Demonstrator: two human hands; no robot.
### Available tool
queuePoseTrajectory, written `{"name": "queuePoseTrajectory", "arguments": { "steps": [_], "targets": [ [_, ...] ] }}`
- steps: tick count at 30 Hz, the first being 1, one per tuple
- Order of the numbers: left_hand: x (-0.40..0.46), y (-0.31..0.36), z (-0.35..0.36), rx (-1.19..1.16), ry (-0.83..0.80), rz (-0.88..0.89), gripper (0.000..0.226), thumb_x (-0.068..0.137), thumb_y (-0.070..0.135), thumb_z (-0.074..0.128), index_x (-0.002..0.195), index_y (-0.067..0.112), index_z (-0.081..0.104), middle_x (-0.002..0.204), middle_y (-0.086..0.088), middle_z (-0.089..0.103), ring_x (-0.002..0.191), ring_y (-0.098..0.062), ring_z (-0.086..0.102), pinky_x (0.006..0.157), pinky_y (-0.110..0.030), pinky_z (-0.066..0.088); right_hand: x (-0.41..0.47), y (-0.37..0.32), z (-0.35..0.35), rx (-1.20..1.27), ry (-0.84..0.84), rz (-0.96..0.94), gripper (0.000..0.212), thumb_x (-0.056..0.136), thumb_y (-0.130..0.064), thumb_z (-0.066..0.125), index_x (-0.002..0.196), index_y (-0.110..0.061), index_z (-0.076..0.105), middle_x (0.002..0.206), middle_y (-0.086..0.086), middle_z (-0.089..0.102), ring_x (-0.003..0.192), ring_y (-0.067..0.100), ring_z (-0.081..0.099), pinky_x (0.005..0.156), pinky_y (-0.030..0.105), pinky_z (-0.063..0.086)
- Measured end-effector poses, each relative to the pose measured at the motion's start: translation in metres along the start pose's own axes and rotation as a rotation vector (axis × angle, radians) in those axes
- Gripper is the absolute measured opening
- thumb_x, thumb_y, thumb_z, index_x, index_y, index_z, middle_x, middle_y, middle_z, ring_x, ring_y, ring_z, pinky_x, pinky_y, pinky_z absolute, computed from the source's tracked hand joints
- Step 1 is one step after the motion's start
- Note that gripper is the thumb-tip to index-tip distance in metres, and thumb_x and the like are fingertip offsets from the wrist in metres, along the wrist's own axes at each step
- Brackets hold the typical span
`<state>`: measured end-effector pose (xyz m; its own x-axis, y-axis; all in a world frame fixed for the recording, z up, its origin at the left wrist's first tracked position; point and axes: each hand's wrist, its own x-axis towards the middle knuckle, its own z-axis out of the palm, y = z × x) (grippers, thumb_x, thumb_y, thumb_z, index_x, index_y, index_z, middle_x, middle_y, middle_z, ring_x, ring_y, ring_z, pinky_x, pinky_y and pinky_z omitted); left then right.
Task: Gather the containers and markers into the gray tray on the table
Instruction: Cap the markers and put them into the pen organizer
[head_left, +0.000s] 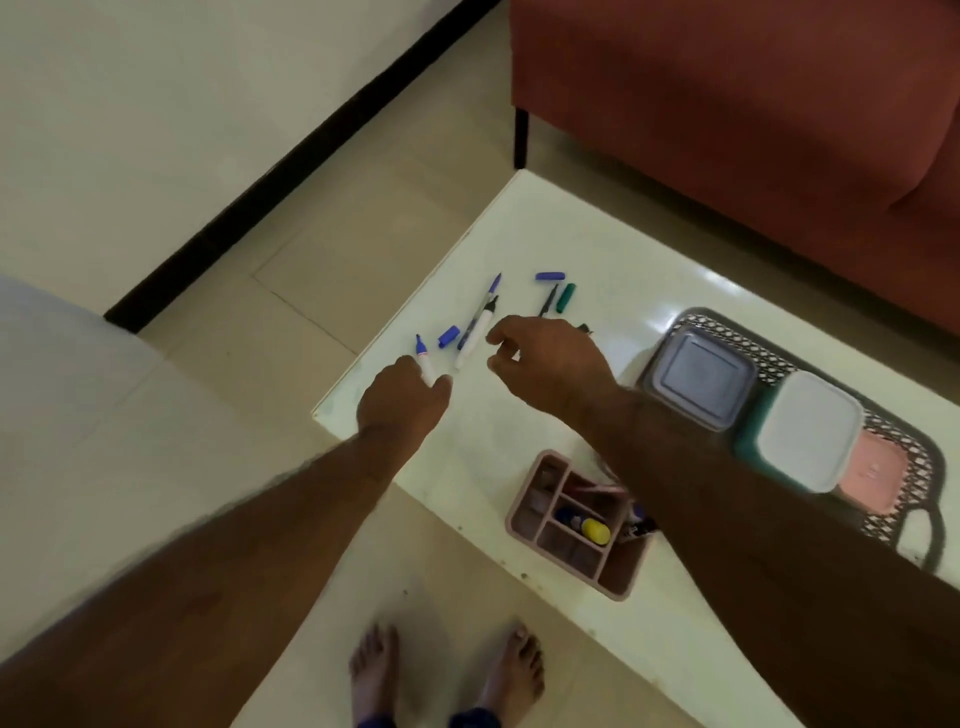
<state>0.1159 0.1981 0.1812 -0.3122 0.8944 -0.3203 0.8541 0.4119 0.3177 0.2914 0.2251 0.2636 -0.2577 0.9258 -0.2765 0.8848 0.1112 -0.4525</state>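
On the white table (597, 249), the containers look gathered: a clear-lidded box (698, 376), a white-lidded one (810, 431) and a pink one (872, 475) sit inside the gray tray (727, 322). Uncapped markers (480, 322) and loose blue caps (448, 335) lie scattered at the far corner. Left hand (408, 397) pinches one white-barrelled marker (425, 361); right hand (553, 364) hovers half-curled beside the others, seemingly empty, though motion blur hides its fingertips.

I see a glossy white surface (597, 249) carrying loose markers (480, 327), blue caps (448, 335) and a green cap (566, 297) near its far corner, a pink divided organizer (524, 499) at the near edge, and a gray tray (930, 525) to the right
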Motion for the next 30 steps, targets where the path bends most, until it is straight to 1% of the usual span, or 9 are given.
{"name": "queuePoseTrajectory", "arguments": {
  "steps": [5,8,10,12,16,20,26,28,30],
  "targets": [
    [0.025,-0.003,0.011,0.046,-0.044,-0.038,0.057,0.088,0.062,0.052,0.117,0.013,0.055,0.112,-0.005,0.066,0.102,-0.023,0.064,0.082,-0.033,0.05,0.05,-0.003,0.043,-0.054,-0.041,0.015,0.039,0.096,-0.035,0.056,0.134,-0.026,0.056,0.129,-0.003,0.062,0.114,0.017,0.058,0.091,0.029,0.047],
    [0.034,-0.007,0.013,0.038,-0.057,-0.018,0.049,0.091,0.056,0.054,0.113,0.012,0.056,0.106,-0.005,0.066,0.097,-0.022,0.066,0.079,-0.032,0.051,0.073,-0.008,0.062,-0.098,-0.031,0.029,0.04,0.097,-0.032,0.057,0.135,-0.022,0.055,0.134,0.001,0.058,0.119,0.019,0.057,0.096,0.031,0.047],
    [0.036,-0.011,0.014,0.006,-0.045,0.004,0.04,0.093,0.047,0.052,0.108,0.01,0.056,0.098,-0.005,0.066,0.091,-0.022,0.065,0.072,-0.031,0.049,0.084,-0.013,0.069,-0.112,-0.016,0.025,0.041,0.095,-0.024,0.059,0.136,-0.021,0.054,0.136,0.003,0.056,0.122,0.021,0.054,0.098,0.034,0.048],
    [0.038,-0.015,0.018,-0.027,-0.028,0.001,0.035,0.095,0.043,0.047,0.101,0.009,0.056,0.09,-0.005,0.065,0.082,-0.021,0.064,0.066,-0.029,0.045,0.091,-0.016,0.074,-0.124,-0.001,0.01,0.043,0.093,-0.016,0.059,0.136,-0.02,0.054,0.133,0.004,0.055,0.123,0.023,0.052,0.096,0.038,0.051],
    [0.035,-0.023,0.023,-0.086,-0.004,-0.006,0.032,0.096,0.044,0.047,0.088,0.013,0.053,0.077,0.0,0.061,0.068,-0.015,0.06,0.06,-0.025,0.04,0.102,-0.021,0.083,-0.193,-0.008,0.004,0.041,0.09,-0.011,0.058,0.131,-0.019,0.058,0.125,0.005,0.056,0.118,0.026,0.053,0.087,0.044,0.056],
    [0.034,-0.032,0.022,-0.17,-0.001,0.015,0.031,0.094,0.044,0.051,0.086,0.014,0.054,0.072,0.001,0.06,0.063,-0.015,0.059,0.056,-0.023,0.041,0.113,-0.021,0.089,-0.267,-0.045,-0.01,0.038,0.092,-0.01,0.058,0.129,-0.017,0.059,0.123,0.007,0.058,0.115,0.027,0.054,0.09,0.044,0.055],
    [0.037,-0.033,0.018,-0.197,-0.01,0.049,0.028,0.091,0.043,0.057,0.087,0.015,0.053,0.073,0.001,0.061,0.06,-0.014,0.057,0.058,-0.026,0.05,0.12,-0.018,0.092,-0.231,-0.047,-0.035,0.03,0.092,-0.011,0.059,0.122,-0.016,0.063,0.117,0.007,0.061,0.108,0.023,0.057,0.093,0.04,0.053],
    [0.037,-0.032,0.013,-0.195,0.003,0.063,0.027,0.09,0.042,0.058,0.086,0.016,0.052,0.071,0.002,0.059,0.058,-0.014,0.055,0.053,-0.022,0.043,0.12,-0.017,0.091,-0.153,0.013,-0.026,0.027,0.092,-0.013,0.059,0.119,-0.015,0.065,0.113,0.005,0.062,0.105,0.022,0.058,0.093,0.037,0.052],
    [0.037,-0.03,0.007,-0.175,0.033,0.082,0.025,0.089,0.04,0.058,0.086,0.017,0.05,0.068,0.004,0.056,0.053,-0.012,0.051,0.048,-0.02,0.032,0.119,-0.016,0.085,-0.018,0.089,0.004,0.025,0.093,-0.017,0.059,0.117,-0.017,0.067,0.112,0.002,0.064,0.104,0.019,0.058,0.09,0.03,0.049]
  ]
}}
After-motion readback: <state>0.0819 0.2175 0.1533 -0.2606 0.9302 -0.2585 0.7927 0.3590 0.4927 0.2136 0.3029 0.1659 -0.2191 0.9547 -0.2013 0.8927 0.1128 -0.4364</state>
